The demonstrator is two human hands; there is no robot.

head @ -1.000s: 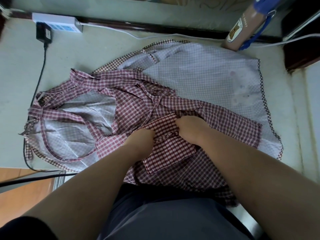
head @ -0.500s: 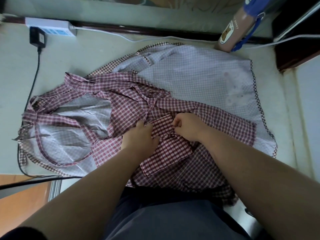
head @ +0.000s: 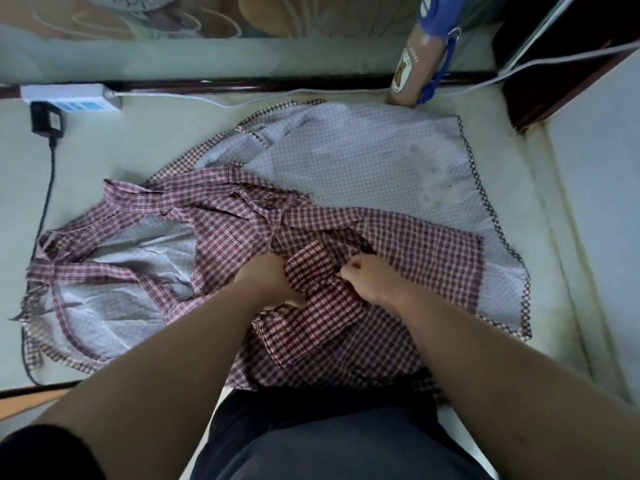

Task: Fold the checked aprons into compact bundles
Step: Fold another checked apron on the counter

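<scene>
one bear-label bottle (head: 408,64); left hand (head: 268,282), right hand (head: 369,282) pinch checked apron (head: 221,233).

Brown bottle (head: 410,64) at the back: a bear sticker and a line of small lettering, too tiny to read. Blue label on the white power strip (head: 67,95): blurred, illegible.

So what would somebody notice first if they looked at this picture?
Most likely the red checked apron crumpled in the middle of the view, with the left hand and the right hand gripping a darker checked fold of it. Under it, reaching toward the far right, spreads a paler apron. At the far edge stands a brown bottle with a blue cap and a bear sticker.
</scene>
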